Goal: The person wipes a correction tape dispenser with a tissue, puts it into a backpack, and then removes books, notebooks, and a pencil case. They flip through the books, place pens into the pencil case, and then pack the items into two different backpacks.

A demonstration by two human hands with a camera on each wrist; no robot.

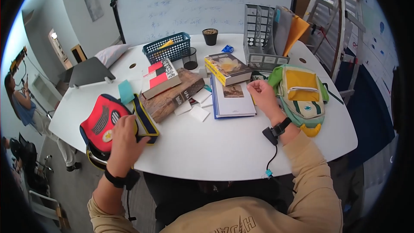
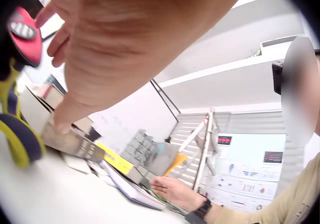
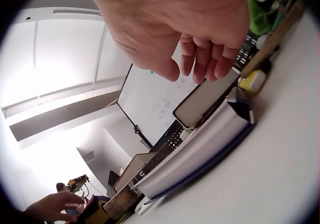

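Note:
My left hand [image 1: 125, 142] is over the red and navy bag [image 1: 98, 123] at the left of the table, fingers loosely bent; whether it touches the bag I cannot tell. My right hand [image 1: 263, 97] hovers by the right edge of the white and blue book [image 1: 235, 105], its fingers loosely bent with nothing between them. On that book's far end lies a thick yellow-edged book [image 1: 227, 68]. A brown book [image 1: 177, 95] and a red and white book [image 1: 160, 79] overlap beside the bag. The green and yellow backpack [image 1: 302, 97] lies right of my right hand.
White cards [image 1: 199, 113] lie between the books. Behind stand a blue basket [image 1: 167, 48], a mesh cup [image 1: 189, 59], a plant pot [image 1: 210, 37] and a grey file rack [image 1: 258, 30]. A dark laptop [image 1: 90, 73] is at the back left. A person [image 1: 26, 99] stands beyond the table.

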